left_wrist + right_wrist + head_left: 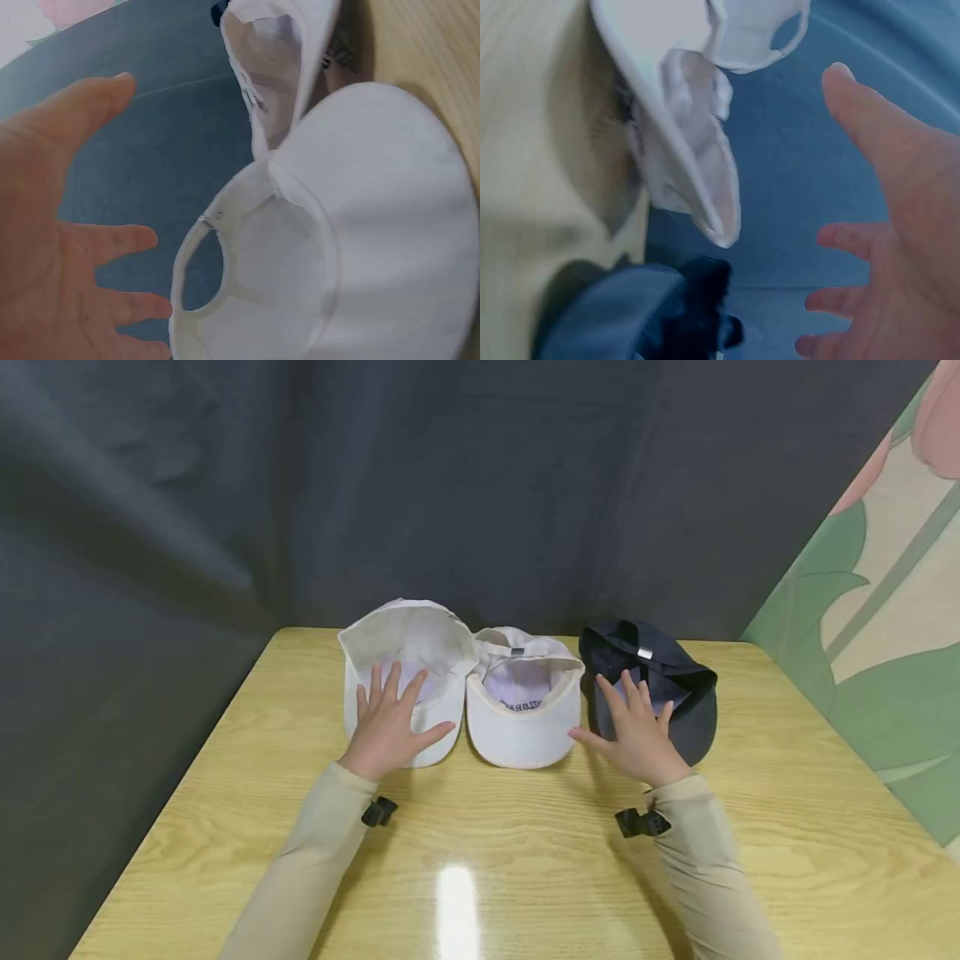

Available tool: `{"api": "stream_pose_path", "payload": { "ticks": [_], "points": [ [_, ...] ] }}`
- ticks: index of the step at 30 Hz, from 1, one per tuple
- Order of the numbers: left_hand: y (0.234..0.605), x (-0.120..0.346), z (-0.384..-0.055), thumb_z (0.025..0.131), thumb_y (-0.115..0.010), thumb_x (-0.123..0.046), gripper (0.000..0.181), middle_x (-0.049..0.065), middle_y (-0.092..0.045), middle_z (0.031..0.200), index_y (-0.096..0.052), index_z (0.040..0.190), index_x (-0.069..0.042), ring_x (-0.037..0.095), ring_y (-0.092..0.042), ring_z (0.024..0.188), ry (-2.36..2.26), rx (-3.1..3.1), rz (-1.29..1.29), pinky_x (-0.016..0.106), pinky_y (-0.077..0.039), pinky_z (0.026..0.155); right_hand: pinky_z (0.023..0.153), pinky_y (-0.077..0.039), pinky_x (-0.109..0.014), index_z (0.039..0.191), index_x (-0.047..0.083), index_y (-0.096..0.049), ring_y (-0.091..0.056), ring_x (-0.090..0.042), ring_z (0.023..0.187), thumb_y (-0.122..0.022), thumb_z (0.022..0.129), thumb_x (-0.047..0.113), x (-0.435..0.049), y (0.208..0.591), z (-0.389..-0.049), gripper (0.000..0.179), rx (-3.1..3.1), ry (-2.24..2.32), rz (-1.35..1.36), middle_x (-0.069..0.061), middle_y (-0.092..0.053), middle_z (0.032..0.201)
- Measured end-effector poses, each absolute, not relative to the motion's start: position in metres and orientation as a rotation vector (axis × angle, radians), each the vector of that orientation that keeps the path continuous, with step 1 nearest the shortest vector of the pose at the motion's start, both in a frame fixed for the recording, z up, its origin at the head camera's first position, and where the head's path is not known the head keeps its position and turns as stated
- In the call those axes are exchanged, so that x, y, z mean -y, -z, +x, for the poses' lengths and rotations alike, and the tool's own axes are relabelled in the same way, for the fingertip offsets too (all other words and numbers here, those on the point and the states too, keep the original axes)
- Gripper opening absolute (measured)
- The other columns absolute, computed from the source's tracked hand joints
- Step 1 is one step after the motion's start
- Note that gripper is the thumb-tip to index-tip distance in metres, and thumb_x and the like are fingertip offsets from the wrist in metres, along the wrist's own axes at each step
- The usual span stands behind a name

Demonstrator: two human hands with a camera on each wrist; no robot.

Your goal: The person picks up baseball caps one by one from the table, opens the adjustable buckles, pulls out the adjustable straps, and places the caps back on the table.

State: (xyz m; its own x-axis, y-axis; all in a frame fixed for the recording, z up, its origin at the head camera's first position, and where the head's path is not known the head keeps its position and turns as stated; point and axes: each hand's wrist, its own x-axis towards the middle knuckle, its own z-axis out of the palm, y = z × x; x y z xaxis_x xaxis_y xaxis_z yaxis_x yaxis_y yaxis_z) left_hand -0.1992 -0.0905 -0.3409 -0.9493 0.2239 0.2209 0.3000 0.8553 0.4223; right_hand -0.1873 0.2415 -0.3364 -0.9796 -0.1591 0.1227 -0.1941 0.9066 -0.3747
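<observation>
Three caps lie in a row along the back of the table, their hollow insides showing. In the head view my left hand (388,731), fingers spread, is over the left white cap (442,727); the left wrist view shows its fingers apart from that cap (397,202). My right hand (636,735), also spread, is over the dark navy cap (693,727), with its thumb toward the middle white cap (521,743). In the right wrist view the fingers hold nothing, and the dark cap (611,315) sits below the white one (682,142). Dark lettering shows inside the middle cap.
The wooden table (517,843) reaches back to a dark cloth (465,485) hanging behind the caps. At the right hangs a floral-patterned cloth (900,635). Small black wrist cameras (378,812) are strapped at both sleeves.
</observation>
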Motion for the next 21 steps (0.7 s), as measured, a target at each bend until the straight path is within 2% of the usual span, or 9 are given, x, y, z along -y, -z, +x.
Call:
{"api": "stream_pose_path", "payload": {
  "ticks": [3,7,10,15,21],
  "points": [
    [0.335,0.091,-0.196,0.083,-0.062,-0.049,0.074,0.025,-0.026,0.15,-0.038,0.141,-0.01,0.045,-0.017,0.141,0.76,2.766,-0.457,0.063,-0.016,0.11,0.101,0.0,-0.075,0.149,0.009,-0.015,-0.004,-0.052,0.139,-0.056,0.088,0.052,-0.253,0.326,-0.182,0.086,2.91,-0.665,0.284,-0.029,-0.004,0.153],
    [0.327,0.092,-0.19,0.086,-0.063,-0.039,0.058,0.02,-0.05,0.135,-0.05,0.131,-0.004,0.037,-0.045,0.127,0.836,2.643,-0.545,0.05,-0.035,0.106,0.104,-0.017,-0.069,0.144,-0.001,-0.025,-0.02,-0.052,0.135,-0.056,0.092,0.041,-0.279,0.315,-0.175,0.074,2.808,-0.688,0.283,-0.034,-0.019,0.148],
    [0.326,0.088,-0.184,0.087,-0.063,-0.036,0.048,0.014,-0.061,0.124,-0.057,0.123,-0.004,0.03,-0.056,0.116,0.882,2.62,-0.619,0.044,-0.044,0.098,0.098,-0.029,-0.065,0.136,-0.009,-0.035,-0.033,-0.053,0.124,-0.054,0.094,0.035,-0.305,0.315,-0.175,0.064,2.746,-0.66,0.195,-0.038,-0.033,0.137],
    [0.334,0.076,-0.174,0.089,-0.061,-0.035,0.039,0.008,-0.067,0.113,-0.063,0.116,-0.007,0.024,-0.063,0.101,0.942,2.705,-0.746,0.04,-0.05,0.086,0.086,-0.042,-0.061,0.13,-0.017,-0.038,-0.047,-0.056,0.106,-0.046,0.097,0.031,-0.347,0.33,-0.186,0.059,2.744,-0.714,-0.075,-0.043,-0.042,0.123],
    [0.355,0.067,-0.17,0.092,-0.056,-0.033,0.035,0.009,-0.066,0.113,-0.062,0.116,-0.008,0.022,-0.062,0.098,1.032,2.908,-1.029,0.039,-0.05,0.085,0.081,-0.05,-0.046,0.137,-0.016,-0.025,-0.055,-0.047,0.103,-0.038,0.097,0.044,-0.369,0.351,-0.193,0.073,2.908,-0.975,-0.345,-0.041,-0.042,0.127]
  ]
}}
